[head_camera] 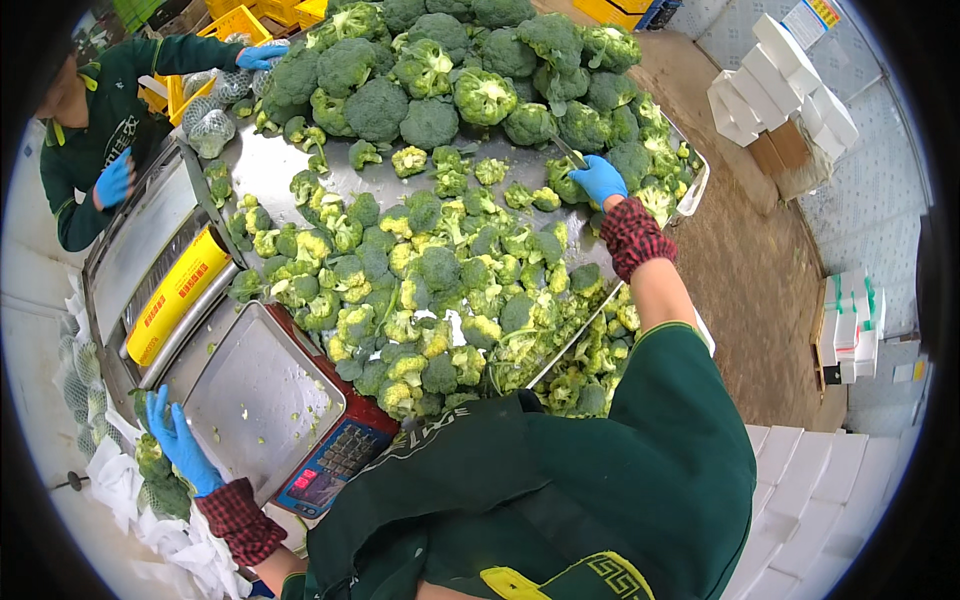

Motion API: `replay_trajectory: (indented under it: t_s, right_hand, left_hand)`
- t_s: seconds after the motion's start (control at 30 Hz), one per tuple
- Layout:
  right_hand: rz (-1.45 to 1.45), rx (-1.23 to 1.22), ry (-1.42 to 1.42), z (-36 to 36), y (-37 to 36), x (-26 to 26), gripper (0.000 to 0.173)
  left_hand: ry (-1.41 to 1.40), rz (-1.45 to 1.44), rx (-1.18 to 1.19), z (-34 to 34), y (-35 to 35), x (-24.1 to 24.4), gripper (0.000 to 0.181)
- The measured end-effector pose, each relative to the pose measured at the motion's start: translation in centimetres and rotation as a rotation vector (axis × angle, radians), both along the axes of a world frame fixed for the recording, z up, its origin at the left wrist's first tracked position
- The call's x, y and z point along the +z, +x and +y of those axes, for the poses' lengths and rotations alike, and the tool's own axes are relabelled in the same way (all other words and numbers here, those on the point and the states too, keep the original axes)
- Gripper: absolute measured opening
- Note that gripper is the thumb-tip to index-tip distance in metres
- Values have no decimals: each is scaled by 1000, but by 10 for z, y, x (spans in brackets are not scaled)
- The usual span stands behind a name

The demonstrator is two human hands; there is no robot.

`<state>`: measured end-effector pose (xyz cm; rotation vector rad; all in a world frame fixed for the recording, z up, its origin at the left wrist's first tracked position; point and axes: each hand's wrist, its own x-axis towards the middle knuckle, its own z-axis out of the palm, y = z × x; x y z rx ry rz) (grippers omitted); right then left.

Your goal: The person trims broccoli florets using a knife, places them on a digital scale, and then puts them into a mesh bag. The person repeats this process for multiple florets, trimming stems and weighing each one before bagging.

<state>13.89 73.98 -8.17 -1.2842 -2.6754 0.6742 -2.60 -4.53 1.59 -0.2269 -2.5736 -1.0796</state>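
Observation:
My right hand [600,180], in a blue glove, grips a knife [568,152] whose blade points up and left. It is beside a broccoli head [564,180] at the right of the metal table [255,161]; whether they touch I cannot tell. At the lower left, my gloved left hand [180,442] has its fingers spread beside the steel pan [262,397] of a digital scale [330,465]. Small green scraps lie on that pan. Cut broccoli florets [442,270] cover the middle of the table. Behind them rises a heap of whole broccoli heads [442,67].
Across the left corner, a co-worker's gloved hand [261,56] touches net-wrapped heads [211,127]. A film wrapper with a yellow roll [180,296] stands left. White foam boxes [772,82] are stacked at right. Below the table's right edge lie more florets [577,382]. White netting or cloth [161,525] hangs lower left.

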Motion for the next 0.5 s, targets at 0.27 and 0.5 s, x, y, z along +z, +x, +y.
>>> replay_trajectory:
  t_s: [0.27,0.5]
  right_hand:
    - [544,338,-380,-220,-2,63,48]
    - [556,841,-661,-311,-8,116,50]
  left_hand:
    - [490,-460,-509,191,71,15,53]
    - [904,-805,-529,209,72,-15,61]
